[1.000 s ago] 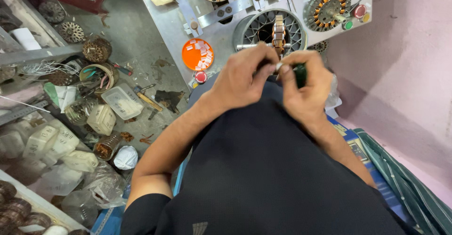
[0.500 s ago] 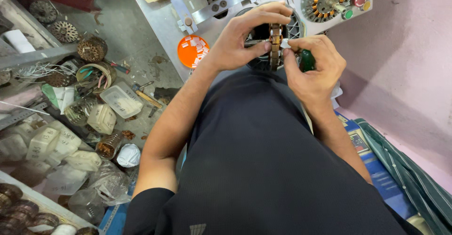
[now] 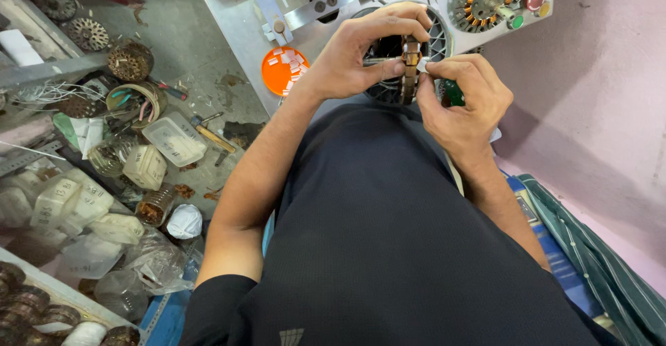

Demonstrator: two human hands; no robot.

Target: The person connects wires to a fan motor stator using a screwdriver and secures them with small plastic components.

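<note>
White labelled plastic tubs (image 3: 146, 166) on the left floor

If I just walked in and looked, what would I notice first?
First, the two hands up in the middle: the left hand and the right hand pinch a small copper-wound motor core between them, over the grey workbench. Next, a bright orange round lid full of little white slips glows on the bench just left of the hands. On the floor to the left sits a jumble of plastic tubs.
</note>
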